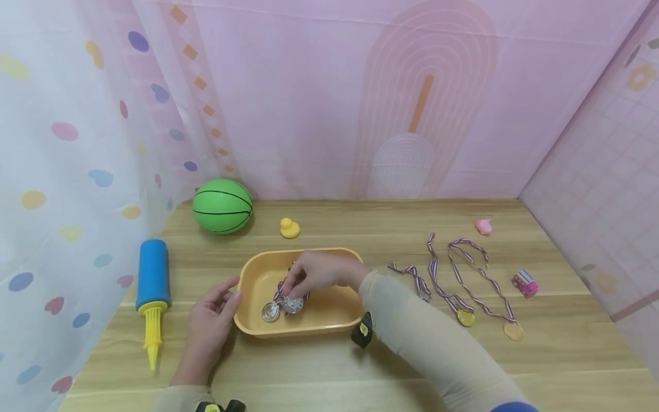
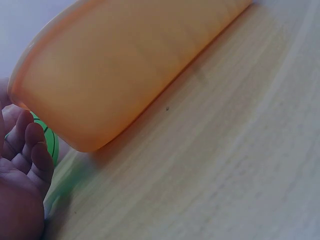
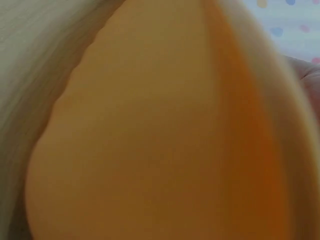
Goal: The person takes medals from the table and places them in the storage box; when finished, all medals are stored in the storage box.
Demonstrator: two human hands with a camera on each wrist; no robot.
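Observation:
A yellow-orange plastic tray [image 1: 329, 329] stands on the table. My left hand [image 1: 212, 320] holds its left end, thumb at the rim and the other fingers bent beside the outer wall; the left wrist view shows these fingers [image 2: 35, 145] close under the rim. Reaching in over the far rim's right part, my right hand [image 1: 321, 272] pinches a silver medal [image 1: 293, 305] with thumb and fingertips. Another silver medal [image 1: 270, 312] lies to its left in the tray. Striped ribbon [image 1: 280, 288] shows around the fingers, partly hidden. The right wrist view is mostly filled by the tray's wall [image 3: 140, 140].
To the right lie two gold-coloured medals [image 1: 465, 317] on ribbons, a loose-looking ribbon [image 1: 412, 274], a pink toy [image 1: 483, 226] and a small colourful box-like item [image 1: 525, 283]. A green ball [image 1: 222, 206], yellow duck [image 1: 289, 228] and blue-yellow hand pump [image 1: 153, 286] are behind and left.

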